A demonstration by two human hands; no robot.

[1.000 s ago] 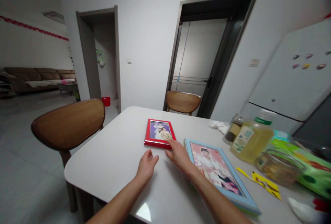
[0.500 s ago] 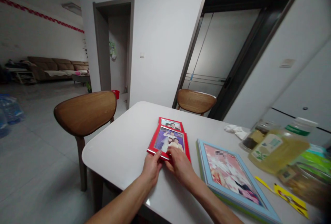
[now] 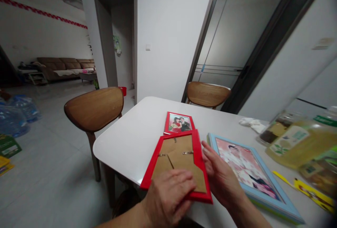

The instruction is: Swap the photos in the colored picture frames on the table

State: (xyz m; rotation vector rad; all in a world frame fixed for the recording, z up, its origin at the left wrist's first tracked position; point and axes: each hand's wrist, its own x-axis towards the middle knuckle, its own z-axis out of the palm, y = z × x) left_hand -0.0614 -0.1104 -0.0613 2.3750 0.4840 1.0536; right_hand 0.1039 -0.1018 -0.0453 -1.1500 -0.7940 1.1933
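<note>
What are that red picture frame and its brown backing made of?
The red frame looks like glossy lacquered wood or plastic, going by its shiny surface; I cannot tell which. The brown backing looks like matte cardboard, with a papery surface.

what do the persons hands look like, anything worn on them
The left hand and right hand are bare, with no gloves, and no ring shows on the fingers. No sleeve or watch shows at the wrists.
</note>
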